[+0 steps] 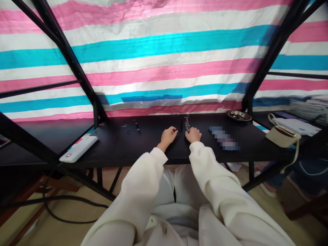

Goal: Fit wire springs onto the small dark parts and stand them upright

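In the head view, your left hand [168, 136] is over the black tabletop [153, 150], its thumb and fingertips drawn close together. Something thin and dark may be between them, but it is too small to tell whether you have hold of it. Your right hand [193, 135] is just beside it, fingers curled, at the near end of a strip of clear, rounded pieces [187, 123]. The strip lies on the tabletop, running away from you; you cannot tell whether your fingers grip it or only touch it. To your left are a small black-and-white stick [137, 126], tiny white scraps [124, 125] and, farther off, a white case [79, 149]. To your right are a blurred-out flat object [224, 138], a shiny metal dish [238, 115] near the far edge, and a beige bag [283, 135].
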A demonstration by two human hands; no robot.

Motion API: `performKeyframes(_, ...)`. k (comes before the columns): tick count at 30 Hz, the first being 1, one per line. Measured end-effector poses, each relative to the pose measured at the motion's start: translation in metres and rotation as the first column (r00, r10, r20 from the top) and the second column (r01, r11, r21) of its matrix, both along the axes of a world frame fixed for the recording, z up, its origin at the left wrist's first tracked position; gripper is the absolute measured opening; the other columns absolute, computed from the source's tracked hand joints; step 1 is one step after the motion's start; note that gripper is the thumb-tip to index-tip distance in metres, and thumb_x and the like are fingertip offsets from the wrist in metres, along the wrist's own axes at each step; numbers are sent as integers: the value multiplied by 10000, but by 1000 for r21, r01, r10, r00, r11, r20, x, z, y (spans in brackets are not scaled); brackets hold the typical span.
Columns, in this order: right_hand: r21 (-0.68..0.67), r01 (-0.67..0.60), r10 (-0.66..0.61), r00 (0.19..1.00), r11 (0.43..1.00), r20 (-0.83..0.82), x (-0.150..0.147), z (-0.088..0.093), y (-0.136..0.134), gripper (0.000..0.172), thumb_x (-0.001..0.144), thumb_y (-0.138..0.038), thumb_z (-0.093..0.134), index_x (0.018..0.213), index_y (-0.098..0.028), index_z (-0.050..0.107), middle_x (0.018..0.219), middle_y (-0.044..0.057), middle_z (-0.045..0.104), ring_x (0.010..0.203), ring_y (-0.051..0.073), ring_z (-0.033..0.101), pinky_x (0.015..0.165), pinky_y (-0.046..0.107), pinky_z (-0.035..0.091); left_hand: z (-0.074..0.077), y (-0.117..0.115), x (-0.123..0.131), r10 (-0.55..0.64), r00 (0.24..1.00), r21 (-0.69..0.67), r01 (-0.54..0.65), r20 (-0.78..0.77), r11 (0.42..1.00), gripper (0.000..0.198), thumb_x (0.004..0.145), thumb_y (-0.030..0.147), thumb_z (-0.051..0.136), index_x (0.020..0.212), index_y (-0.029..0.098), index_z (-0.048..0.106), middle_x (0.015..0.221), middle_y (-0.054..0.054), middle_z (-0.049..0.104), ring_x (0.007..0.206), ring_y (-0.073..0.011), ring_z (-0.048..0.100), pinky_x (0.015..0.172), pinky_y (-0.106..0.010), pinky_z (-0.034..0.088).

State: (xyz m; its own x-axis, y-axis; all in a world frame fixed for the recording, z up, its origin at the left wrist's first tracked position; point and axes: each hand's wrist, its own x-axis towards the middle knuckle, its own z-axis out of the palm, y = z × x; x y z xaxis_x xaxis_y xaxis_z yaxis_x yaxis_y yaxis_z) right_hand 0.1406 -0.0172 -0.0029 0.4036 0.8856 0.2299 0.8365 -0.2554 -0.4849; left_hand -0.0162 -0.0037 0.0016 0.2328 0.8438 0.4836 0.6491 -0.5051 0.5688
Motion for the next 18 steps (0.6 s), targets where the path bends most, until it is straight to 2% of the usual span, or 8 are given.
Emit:
performKeyframes(3,24,-37,37,999,999,13,0,-1,-2,156,781,-280,505,861,-173,586,1002,117,591,986,260,502,790,377,350,1,-4,-7,30,967,-57,-17,252,998,232,770,355,534,841,153,622,469,46,489,466,-94,470,559,-220,373)
performKeyframes(7,77,-210,206,977,975,52,-1,-1,-3,90,771,-265,514,788,-197,569,885,52,624,895,211,528,737,318,340,4,-7,-13,31,902,-170,48,430,984,272,737,386,561,844,142,615,439,55,475,413,-82,443,510,-214,366)
performKeyframes(11,94,-330,320,942,939,102,-2,-1,-3,62,758,-249,521,763,-202,561,793,19,620,794,168,536,671,268,330,4,-6,-13,4,881,-198,101,473,975,311,722,417,574,861,141,612,438,56,477,383,-69,420,456,-200,342)
performKeyframes(18,54,-372,364,924,927,121,-2,2,-6,88,771,-254,509,803,-205,575,790,14,615,751,148,540,640,241,345,3,-6,-11,-44,872,-241,184,488,953,318,713,410,586,878,139,608,439,63,472,328,-52,381,378,-184,303)
